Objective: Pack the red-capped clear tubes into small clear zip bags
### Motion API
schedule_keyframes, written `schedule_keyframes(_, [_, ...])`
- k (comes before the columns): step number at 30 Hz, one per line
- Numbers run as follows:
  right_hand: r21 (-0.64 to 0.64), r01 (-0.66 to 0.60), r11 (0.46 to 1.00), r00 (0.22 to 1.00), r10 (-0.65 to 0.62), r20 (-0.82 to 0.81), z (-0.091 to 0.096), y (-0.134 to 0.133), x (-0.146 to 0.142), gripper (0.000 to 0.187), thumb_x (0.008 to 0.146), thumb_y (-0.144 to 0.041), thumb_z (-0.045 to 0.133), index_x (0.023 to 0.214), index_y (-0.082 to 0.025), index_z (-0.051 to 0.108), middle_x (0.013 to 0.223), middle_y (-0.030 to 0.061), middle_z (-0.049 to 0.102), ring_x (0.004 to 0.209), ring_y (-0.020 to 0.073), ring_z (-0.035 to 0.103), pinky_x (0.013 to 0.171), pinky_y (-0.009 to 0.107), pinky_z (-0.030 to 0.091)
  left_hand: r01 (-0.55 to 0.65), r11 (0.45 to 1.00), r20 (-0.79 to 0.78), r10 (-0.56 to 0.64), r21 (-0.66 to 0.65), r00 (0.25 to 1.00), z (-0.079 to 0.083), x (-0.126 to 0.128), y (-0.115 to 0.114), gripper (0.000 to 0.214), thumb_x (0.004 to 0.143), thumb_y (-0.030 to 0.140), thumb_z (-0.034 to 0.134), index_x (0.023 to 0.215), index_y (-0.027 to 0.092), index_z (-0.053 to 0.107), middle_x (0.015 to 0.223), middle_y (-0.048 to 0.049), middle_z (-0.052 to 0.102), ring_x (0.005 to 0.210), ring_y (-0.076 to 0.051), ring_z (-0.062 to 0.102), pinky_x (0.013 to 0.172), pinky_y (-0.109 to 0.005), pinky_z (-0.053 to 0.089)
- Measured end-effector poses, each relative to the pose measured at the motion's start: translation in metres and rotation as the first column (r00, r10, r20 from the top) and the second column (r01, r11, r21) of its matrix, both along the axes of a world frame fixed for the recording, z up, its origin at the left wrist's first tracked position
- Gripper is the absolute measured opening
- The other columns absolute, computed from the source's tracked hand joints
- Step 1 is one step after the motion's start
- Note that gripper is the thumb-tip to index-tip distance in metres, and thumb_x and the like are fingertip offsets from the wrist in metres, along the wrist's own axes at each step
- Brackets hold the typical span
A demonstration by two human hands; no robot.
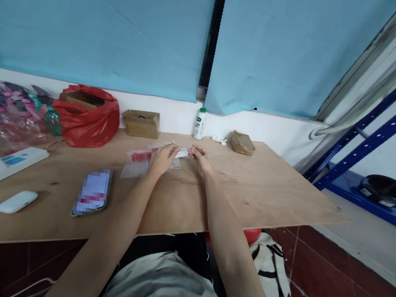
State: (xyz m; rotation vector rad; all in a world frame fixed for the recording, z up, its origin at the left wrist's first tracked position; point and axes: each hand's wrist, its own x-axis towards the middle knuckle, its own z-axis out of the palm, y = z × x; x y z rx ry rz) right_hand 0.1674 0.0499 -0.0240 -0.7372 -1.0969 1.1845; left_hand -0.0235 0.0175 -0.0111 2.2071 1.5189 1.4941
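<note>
Noted clear plastic bag (130,171) with red contents (139,156) at nine o'clock of left hand (164,159), nearer it than right hand (201,158). Found both hands narrowed on clear slender bundle (183,153) between them, long axis roughly nine-to-three, too small to identify exactly. Logged white bottle (200,126) beyond, toward one o'clock.
</note>
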Motion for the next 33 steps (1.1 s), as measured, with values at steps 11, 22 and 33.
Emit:
schedule_keyframes(11, [-0.056, 0.135, 0.989, 0.976, -0.143, -0.163, -0.008, 0.013, 0.017, 0.043, 0.066, -0.040, 0.088, 0.098, -0.018, 0.072, 0.091, 0.0035, 0.076, 0.079, 0.0140, 0.068, 0.075, 0.026, 0.055, -0.027, 0.999, 0.046, 0.026, 0.034, 0.999, -0.001, -0.004, 0.003, 0.025, 0.102, 0.044, 0.055, 0.105, 0.027, 0.073, 0.107, -0.0063, 0.077, 0.099, -0.026, 0.068, 0.085, -0.032, 0.045])
schedule_keyframes(22, [-0.122, 0.104, 0.987, 0.984, -0.120, -0.130, -0.014, 0.012, 0.038, 0.035, 0.063, -0.033, 0.087, 0.091, -0.018, 0.074, 0.081, 0.0017, 0.075, 0.070, 0.0123, 0.065, 0.063, 0.023, 0.049, -0.337, 0.940, 0.424, 0.283, 0.055, 0.860, -0.004, -0.023, 0.011, 0.025, 0.097, 0.034, 0.060, 0.118, 0.024, 0.067, 0.102, -0.0065, 0.072, 0.094, -0.024, 0.066, 0.092, -0.034, 0.048])
schedule_keyframes(33, [-0.196, -0.402, 0.895, 0.871, 0.439, 0.222, 0.000, -0.018, 0.052, 0.037, 0.062, -0.028, 0.092, 0.094, -0.016, 0.081, 0.081, 0.0054, 0.078, 0.064, 0.0116, 0.063, 0.055, 0.021, 0.047, -0.145, 0.988, 0.515, 0.148, -0.045, 0.845, -0.015, -0.017, 0.029, 0.048, 0.087, 0.027, 0.069, 0.134, 0.020, 0.061, 0.101, -0.0066, 0.071, 0.091, -0.022, 0.070, 0.087, -0.034, 0.055])
